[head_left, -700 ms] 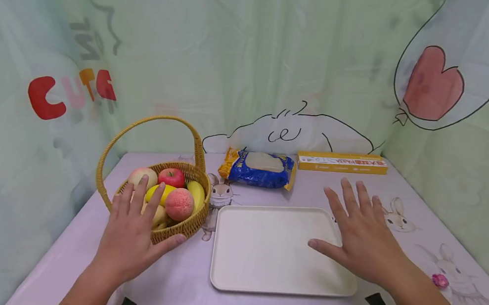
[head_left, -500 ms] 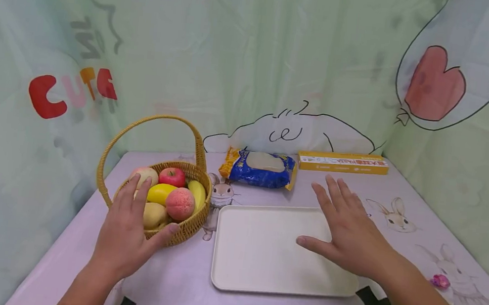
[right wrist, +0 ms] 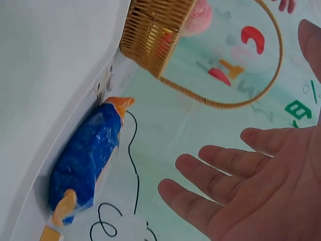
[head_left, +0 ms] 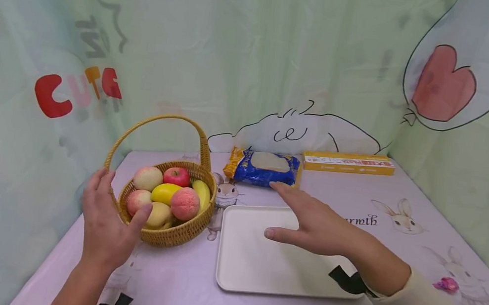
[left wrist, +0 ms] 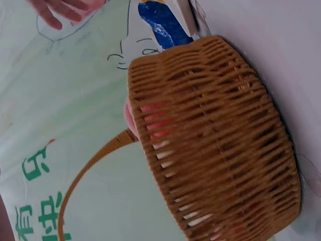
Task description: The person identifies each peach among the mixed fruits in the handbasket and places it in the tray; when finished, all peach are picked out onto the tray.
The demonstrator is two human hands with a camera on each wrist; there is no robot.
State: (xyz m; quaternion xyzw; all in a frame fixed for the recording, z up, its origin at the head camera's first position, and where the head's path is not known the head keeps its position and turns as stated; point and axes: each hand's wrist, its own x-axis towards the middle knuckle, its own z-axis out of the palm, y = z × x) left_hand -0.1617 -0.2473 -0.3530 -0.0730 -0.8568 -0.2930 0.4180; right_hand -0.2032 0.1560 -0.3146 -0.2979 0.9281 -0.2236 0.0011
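Note:
A wicker basket (head_left: 175, 237) with a tall arched handle stands on the left of the table. It holds a red apple (head_left: 177, 177), a pink peach (head_left: 185, 204), a yellow mango-shaped fruit (head_left: 165, 193), a banana (head_left: 200, 195) and other fruit. My left hand (head_left: 107, 227) hovers at the basket's left front side, fingers spread and holding nothing. My right hand (head_left: 315, 224) is above the white tray (head_left: 250, 272), thumb apart from the fingers. Its palm and straight fingers (right wrist: 215, 175) show in the right wrist view with nothing in them.
Behind the tray lies a blue and orange packet (head_left: 265, 168). To its right is a long yellow pasta box (head_left: 348, 163). A small pink flower-like item (head_left: 447, 284) sits at the right on the rabbit-printed tablecloth (head_left: 177, 284). Printed curtains hang behind and at both sides.
My right hand has moved left across the tray. The left hand has shifted left, from in front of the fruit to the basket's side. The view has turned slightly.

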